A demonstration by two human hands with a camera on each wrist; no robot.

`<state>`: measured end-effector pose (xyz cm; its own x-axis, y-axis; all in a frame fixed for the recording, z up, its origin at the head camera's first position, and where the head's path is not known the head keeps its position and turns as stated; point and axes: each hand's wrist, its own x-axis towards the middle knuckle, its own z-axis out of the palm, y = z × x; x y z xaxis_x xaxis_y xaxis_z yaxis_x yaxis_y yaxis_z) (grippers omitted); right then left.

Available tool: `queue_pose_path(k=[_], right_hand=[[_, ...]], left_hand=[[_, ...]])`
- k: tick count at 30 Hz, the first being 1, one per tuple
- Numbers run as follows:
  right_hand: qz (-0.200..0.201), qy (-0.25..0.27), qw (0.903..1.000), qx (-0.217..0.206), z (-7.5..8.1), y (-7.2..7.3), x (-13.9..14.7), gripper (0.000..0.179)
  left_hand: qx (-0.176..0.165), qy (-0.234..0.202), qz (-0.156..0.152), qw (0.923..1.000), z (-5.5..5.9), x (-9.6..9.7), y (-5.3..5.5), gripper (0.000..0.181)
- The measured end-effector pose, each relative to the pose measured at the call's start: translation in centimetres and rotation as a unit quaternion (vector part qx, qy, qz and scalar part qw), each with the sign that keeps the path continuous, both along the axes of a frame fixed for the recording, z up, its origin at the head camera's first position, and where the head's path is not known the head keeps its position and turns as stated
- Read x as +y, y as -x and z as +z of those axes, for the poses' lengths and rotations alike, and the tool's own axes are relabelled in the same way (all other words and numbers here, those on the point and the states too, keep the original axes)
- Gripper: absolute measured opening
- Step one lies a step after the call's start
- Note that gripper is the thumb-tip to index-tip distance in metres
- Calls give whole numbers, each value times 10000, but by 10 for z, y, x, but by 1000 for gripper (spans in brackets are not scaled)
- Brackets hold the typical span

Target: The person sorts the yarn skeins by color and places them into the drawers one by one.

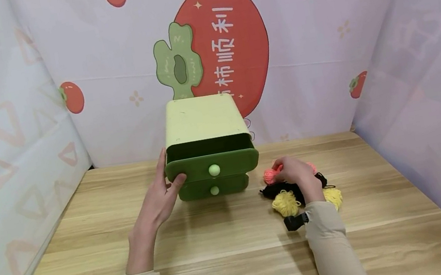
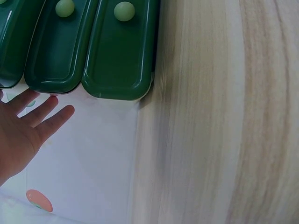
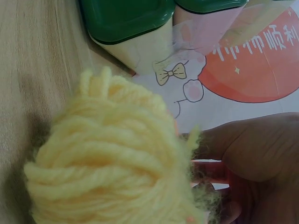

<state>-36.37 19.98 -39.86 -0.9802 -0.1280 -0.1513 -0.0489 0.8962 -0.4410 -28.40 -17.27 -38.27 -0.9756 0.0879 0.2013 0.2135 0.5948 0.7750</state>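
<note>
One pink yarn skein (image 1: 270,176) lies right of the pulled-out top drawer (image 1: 231,163), long axis sideways; the right hand (image 1: 296,173), nearer, pinches it; the left hand (image 1: 160,199), fingers extended, touches the drawer's left end.

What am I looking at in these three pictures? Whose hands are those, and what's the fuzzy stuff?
There's no machine here: the left grip and right grip are simply a person's bare hands. The wide picture is taken from the person's head, looking forward and down; the other two are taken from the left and right wrists. On the wooden table stands a pale yellow box with green drawers. The upper drawer is pulled open, and the left grip touches it, thumb on the front. The fuzzy stuff is pink yarn, black yarn and yellow yarn. The right grip is at the pink yarn, but I can't tell whether it's firmly held.
</note>
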Motion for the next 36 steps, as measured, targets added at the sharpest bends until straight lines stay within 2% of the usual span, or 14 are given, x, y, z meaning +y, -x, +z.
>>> queue_pose_path(k=[7, 18, 28, 36], right_hand=[[24, -34, 9999, 161, 4, -2, 0, 17], [-35, -40, 9994, 329, 11, -4, 0, 21], [-154, 442, 9975, 534, 29, -12, -3, 21], [-354, 251, 9900, 1345, 50, -22, -6, 25]], left_hand=[[26, -2, -2, 10000, -1, 0, 0, 79], [10, -9, 9, 10000, -1, 0, -1, 77], [19, 9, 6, 10000, 0, 0, 0, 78], [-12, 23, 23, 10000, 0, 1, -1, 77]])
